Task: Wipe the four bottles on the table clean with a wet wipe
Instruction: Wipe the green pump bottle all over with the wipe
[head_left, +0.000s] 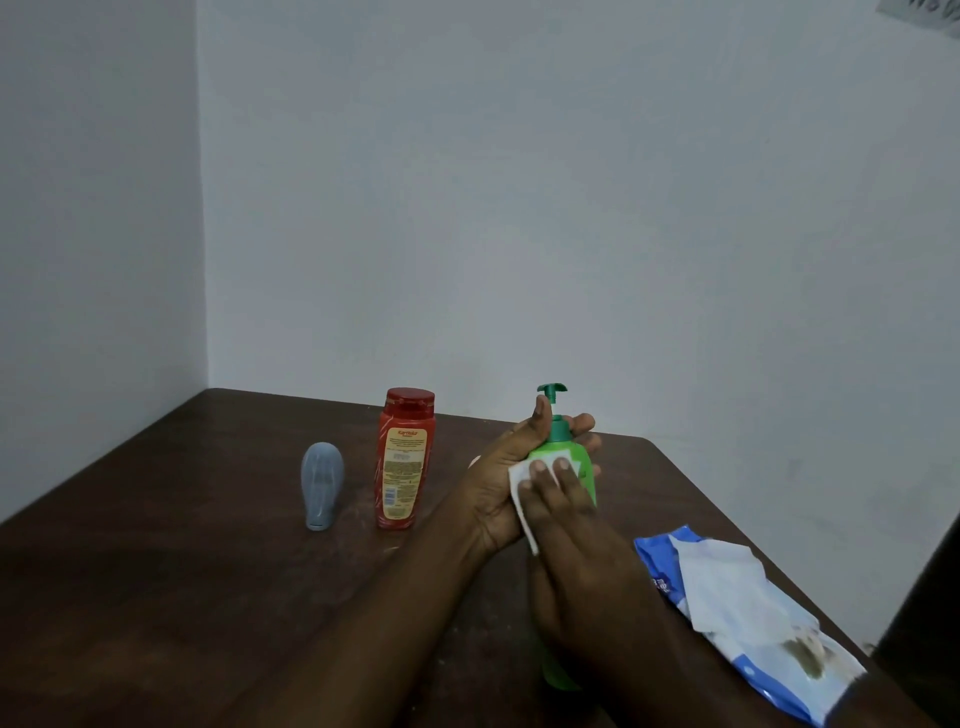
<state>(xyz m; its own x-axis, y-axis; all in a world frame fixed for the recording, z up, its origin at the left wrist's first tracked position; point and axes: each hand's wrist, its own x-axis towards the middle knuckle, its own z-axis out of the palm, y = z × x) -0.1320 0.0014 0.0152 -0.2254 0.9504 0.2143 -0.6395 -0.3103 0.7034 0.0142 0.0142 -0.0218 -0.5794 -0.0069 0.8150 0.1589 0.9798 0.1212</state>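
Left hand (506, 480) grips green bottle (586, 475), right hand (571, 535) presses wipe (519, 493) flat; red bottle (404, 460), wipes pack (737, 613) near

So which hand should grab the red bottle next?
Probably the left hand: it sits on the side of the red bottle, though it must first let go of the green pump bottle. The right hand is busy pressing the wet wipe.

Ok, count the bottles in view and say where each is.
3 clearly: a grey rounded plastic bottle stands leftmost, a red plastic bottle beside it, a green pump bottle gripped by the left hand. A green shape under the right forearm may be a fourth.
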